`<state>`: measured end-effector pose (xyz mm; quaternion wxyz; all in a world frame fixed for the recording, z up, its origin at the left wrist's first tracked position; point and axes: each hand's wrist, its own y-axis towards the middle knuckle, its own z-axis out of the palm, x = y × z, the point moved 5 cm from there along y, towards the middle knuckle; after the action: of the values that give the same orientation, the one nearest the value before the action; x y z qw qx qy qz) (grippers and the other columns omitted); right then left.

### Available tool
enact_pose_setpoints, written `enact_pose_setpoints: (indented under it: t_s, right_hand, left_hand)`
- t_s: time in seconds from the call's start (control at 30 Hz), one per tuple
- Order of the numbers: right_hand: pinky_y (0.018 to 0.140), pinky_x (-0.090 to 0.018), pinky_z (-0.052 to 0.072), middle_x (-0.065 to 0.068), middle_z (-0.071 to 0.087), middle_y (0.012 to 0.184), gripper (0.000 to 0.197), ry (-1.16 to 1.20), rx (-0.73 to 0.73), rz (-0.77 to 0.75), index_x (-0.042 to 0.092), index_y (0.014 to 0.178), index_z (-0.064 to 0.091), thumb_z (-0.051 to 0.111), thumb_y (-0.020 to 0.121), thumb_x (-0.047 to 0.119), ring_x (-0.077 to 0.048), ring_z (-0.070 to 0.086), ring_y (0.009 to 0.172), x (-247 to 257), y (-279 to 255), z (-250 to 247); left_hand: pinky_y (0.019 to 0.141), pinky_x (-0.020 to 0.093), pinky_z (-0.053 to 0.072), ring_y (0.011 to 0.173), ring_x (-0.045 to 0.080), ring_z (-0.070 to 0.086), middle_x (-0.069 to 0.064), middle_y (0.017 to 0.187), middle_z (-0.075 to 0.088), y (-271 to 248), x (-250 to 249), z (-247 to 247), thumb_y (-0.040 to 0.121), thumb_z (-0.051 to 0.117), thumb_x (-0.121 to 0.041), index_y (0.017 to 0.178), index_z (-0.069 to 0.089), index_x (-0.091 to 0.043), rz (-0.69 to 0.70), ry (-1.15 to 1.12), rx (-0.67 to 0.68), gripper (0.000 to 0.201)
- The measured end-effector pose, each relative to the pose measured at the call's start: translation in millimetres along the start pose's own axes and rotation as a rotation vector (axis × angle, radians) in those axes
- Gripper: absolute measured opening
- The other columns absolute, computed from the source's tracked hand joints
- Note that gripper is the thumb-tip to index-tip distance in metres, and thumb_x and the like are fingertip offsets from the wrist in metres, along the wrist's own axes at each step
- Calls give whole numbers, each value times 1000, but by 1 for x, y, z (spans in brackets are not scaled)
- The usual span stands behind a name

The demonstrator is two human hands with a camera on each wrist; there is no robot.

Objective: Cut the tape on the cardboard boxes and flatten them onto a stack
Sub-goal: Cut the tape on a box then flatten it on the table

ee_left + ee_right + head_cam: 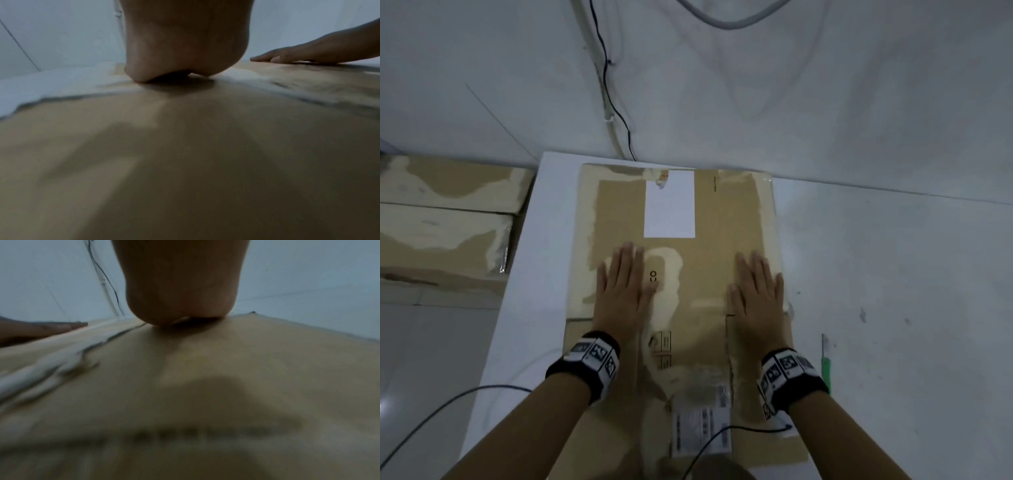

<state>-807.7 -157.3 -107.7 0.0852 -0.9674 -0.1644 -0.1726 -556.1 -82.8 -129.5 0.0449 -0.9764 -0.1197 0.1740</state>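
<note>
Lying at far left on the floor: more flattened cardboard (445,219), patched with pale torn strips, beside the white table (876,274). Draped across the table's near left corner, a thin grey cable (448,404). Spread flat on the table, the flattened box (688,274) – brown, scarred with pale peeled patches, a white label (669,205) near its far edge, a printed shipping label (702,428) near the near edge. Pressing palm-down on the box's left half, the left hand (621,291) – fingers (628,257) straight and together, gripping nothing; from the left wrist view only the heel of the palm (180,48) seen, planted on the cardboard (185,154). Pressing likewise on the right half, near the box's right edge, the right hand (756,294), fingers (756,263) flat and slightly spread, holding nothing; heel of the palm (180,288) down on the board (226,369) in the right wrist view, the other hand's fingertips (69,326) visible at left. Worn on both wrists, black bands with printed markers. Resting just right of the box on the bare table, apart from both hands, a green-handled cutter (826,363). Running up the white wall behind, a black wire (606,75) and pale conduit.
</note>
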Motion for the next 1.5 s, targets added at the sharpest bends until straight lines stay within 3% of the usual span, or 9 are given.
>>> enact_pose_setpoints:
  t_s: [0.37,0.57,0.8,0.87,0.93,1.0,1.07,1.27,1.5]
  right_hand:
    - [122,-53,-2,0,-2,165,60,-55,45,-14,32,157,3,13,101,50,-17,-6,152,-14,-24,8]
    - [120,-54,-3,-4,-6,165,60,-61,-41,229,38,156,-1,14,100,51,-28,-5,152,-37,-93,14]
    - [120,-47,-4,0,-3,164,61,2,-78,189,36,156,10,12,99,56,-21,-4,152,-42,-97,17]
    - [121,-43,8,0,16,162,58,143,-138,185,31,153,29,20,100,52,-22,13,150,-43,-95,8]
    - [108,-34,35,-4,55,135,41,390,-296,244,19,139,50,41,102,34,-28,50,129,-44,-90,-7]
    - [95,-32,45,-3,64,112,35,575,-376,428,13,135,52,50,101,25,-29,62,108,-47,-83,-17]
    - [100,-38,43,-7,62,120,47,676,-326,619,11,138,46,51,100,39,-29,59,113,-51,-80,-22]
    - [87,-34,43,-11,63,114,44,617,-57,601,16,130,44,45,99,49,-26,57,92,-52,-104,-17]
    - [84,-25,37,-5,61,117,40,611,-240,532,12,131,51,53,100,37,-21,56,100,-34,-142,-43]
  left_hand:
    - [120,50,-2,149,19,-11,2,162,-9,-41,3,2,99,10,-49,155,-1,-23,-25,-21,5,62]
    - [118,54,-5,148,30,-11,9,161,-13,-108,30,0,95,9,-55,154,-3,-27,-322,-68,-72,67]
    - [118,46,-1,148,35,-2,16,161,-5,-113,37,6,93,12,-58,155,5,-23,-354,-94,-54,72]
    - [113,55,18,140,41,20,22,155,20,-106,36,-3,92,22,-57,149,30,-11,-467,-184,-81,74]
    - [96,58,34,122,47,39,28,138,40,-96,35,-21,90,43,-58,131,46,1,-641,-326,-206,72]
    - [90,55,40,113,48,45,29,128,45,-90,37,-39,83,67,-50,123,45,2,-829,-485,-285,69]
    - [91,50,40,113,45,48,29,126,45,-88,44,-48,80,73,-45,124,41,3,-914,-583,-183,73]
    - [98,46,38,118,40,49,24,131,50,-117,68,-37,88,53,-62,129,42,2,-705,-562,155,77]
    - [102,40,35,126,36,47,17,135,52,-156,24,-69,92,62,-36,133,47,-3,-527,-754,-172,55]
